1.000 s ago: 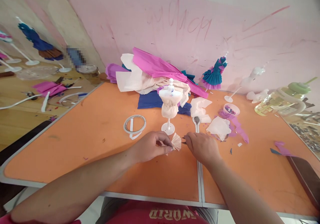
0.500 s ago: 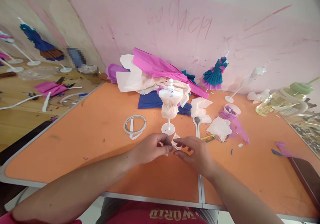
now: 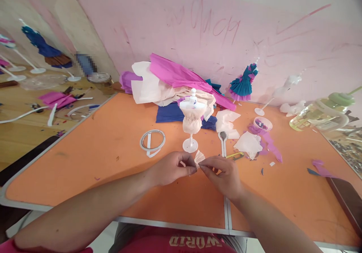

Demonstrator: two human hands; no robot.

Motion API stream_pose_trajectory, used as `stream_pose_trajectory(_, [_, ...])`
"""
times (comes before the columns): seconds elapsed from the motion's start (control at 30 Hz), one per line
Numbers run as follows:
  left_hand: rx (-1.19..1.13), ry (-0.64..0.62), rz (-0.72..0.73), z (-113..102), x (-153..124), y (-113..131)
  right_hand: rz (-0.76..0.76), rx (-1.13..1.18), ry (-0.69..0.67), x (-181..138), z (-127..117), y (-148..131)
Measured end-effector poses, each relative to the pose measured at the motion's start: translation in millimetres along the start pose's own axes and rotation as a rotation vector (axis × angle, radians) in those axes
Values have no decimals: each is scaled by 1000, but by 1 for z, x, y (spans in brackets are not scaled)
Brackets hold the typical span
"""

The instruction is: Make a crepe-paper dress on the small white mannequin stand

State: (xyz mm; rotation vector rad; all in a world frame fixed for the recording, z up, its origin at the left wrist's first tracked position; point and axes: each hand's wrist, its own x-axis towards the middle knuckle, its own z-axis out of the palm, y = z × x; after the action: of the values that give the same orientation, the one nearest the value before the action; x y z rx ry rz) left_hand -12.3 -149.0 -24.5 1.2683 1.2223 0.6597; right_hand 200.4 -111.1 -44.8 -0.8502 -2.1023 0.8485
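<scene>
My left hand [image 3: 169,167] and my right hand [image 3: 223,173] meet over the orange table [image 3: 107,147], both pinching a small pleated fan of cream crepe paper [image 3: 199,157]. Just beyond it stands a white mannequin stand [image 3: 192,121] with a cream paper bodice on it. A small yellow-handled tool [image 3: 235,155] lies on the table to the right of my right hand.
A pile of pink, cream and blue crepe paper [image 3: 172,83] lies at the back. Nearby are a white ring [image 3: 152,140], a spoon [image 3: 223,137], paper scraps [image 3: 249,143], a small cup [image 3: 263,123], a teal paper dress [image 3: 243,82] and a bottle [image 3: 319,113].
My right hand put down the yellow-handled tool on the table, then came back to the pleated paper and pinched it together with my left hand.
</scene>
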Motion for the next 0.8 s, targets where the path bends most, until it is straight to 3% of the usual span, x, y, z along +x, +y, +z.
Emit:
stream_pose_trajectory(0.23, [19, 21, 10, -3, 2, -2, 109, -229, 104, 1, -19, 14])
stream_pose_trajectory(0.4, [-19, 27, 13, -2, 2, -4, 271, -751, 233, 18, -64, 36])
stream_pose_trajectory(0.53, [-38, 31, 17, -2, 3, -3, 271, -1023, 312, 29, -95, 56])
stream_pose_trajectory(0.67, [-15, 27, 11, -3, 4, -3, 211, -831, 230, 28, -85, 59])
stream_pose_trajectory(0.73, [-6, 29, 9, -3, 5, -3, 79, -606, 208, 23, -66, 49])
stream_pose_trajectory(0.8, [-1, 28, 12, -3, 5, -4, 17, -311, 92, 17, -44, 34])
